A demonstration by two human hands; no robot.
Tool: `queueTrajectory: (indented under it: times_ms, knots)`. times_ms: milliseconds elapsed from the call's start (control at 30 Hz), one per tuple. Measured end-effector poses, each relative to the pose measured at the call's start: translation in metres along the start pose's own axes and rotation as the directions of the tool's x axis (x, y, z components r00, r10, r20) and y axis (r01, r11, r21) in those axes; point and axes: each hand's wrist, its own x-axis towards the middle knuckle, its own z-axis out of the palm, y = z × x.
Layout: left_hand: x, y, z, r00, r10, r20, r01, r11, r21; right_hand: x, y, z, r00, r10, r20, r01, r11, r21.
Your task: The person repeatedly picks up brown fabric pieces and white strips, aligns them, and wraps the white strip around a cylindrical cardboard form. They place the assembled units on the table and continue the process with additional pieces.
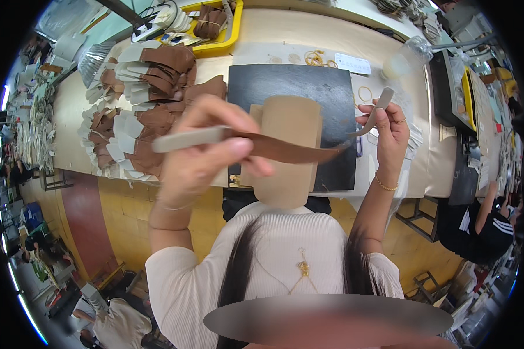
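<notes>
Between my two hands stretches a long brown leather strip [294,152] with pale grey ends, sagging a little in the middle. My left hand [201,145], slightly blurred, pinches it near its left end, and a pale tab sticks out past the fingers. On the other side my right hand [395,125] grips the right end, which curls upward between thumb and fingers. Beneath the strip, tan board-like pieces [288,125] lie stacked on a black slab [337,93], reaching over the table's near edge toward my body.
Piles of brown and pale leather pieces [151,125] cover the table at the left. Behind them stands a yellow tray [234,35] with bundled parts. Yellow bands [314,58] and a clear bottle [399,63] sit at the back right. Another person [477,224] is at the right.
</notes>
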Motion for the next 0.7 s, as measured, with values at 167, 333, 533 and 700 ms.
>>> queueTrajectory:
  times_ms: [167, 333, 533, 700]
  knots:
    - [-0.003, -0.058, 0.005, 0.899, -0.391, -0.2, 0.375, 0.92, -0.11, -0.03, -0.012, -0.014, 0.97, 0.228, 0.079, -0.238, 0.959, 0.152]
    - [-0.027, -0.074, -0.022, 0.913, -0.349, -0.209, 0.305, 0.927, -0.218, -0.045, -0.001, 0.011, 0.88, 0.388, 0.275, -0.423, 0.903, 0.078]
    - [-0.027, -0.083, -0.031, 0.878, -0.412, -0.245, 0.347, 0.898, -0.271, -0.035, -0.005, 0.028, 0.893, 0.372, 0.253, -0.407, 0.907, 0.105]
    - [-0.017, -0.099, -0.017, 0.874, -0.433, -0.221, 0.362, 0.883, -0.298, -0.033, -0.018, 0.026, 0.952, 0.285, 0.116, -0.293, 0.954, 0.059]
